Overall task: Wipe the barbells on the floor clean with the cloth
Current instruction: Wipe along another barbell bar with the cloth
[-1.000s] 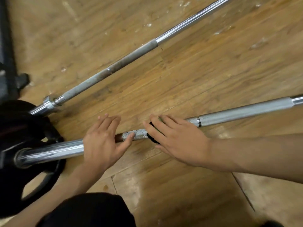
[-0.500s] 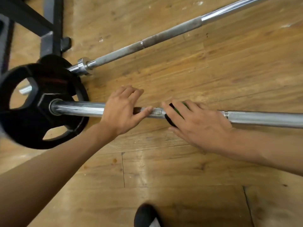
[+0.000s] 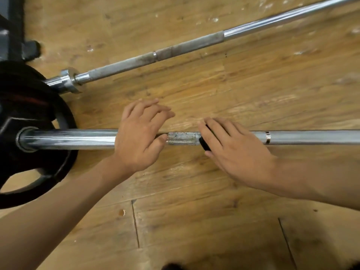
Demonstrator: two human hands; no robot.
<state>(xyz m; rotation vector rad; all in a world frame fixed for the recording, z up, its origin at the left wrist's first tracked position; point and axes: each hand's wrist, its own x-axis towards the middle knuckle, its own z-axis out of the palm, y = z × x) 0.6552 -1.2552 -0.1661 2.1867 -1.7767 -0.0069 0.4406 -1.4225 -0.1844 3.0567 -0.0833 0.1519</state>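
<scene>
Head view: near barbell (image 3: 311,137) crosses the floor (image 3: 214,221) from the left-edge weight plate (image 3: 39,172) to the right edge, open boards beyond. Left hand (image 3: 138,139) rests spread on it; right hand (image 3: 237,152) presses the cloth (image 3: 204,145) onto it, flat-fingered.

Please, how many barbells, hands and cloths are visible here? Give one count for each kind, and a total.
Barbells: 2 (near barbell, far barbell)
Hands: 2 (left hand, right hand)
Cloths: 1 (dark cloth, pressed on the near barbell by the right hand)
Total: 5
</scene>
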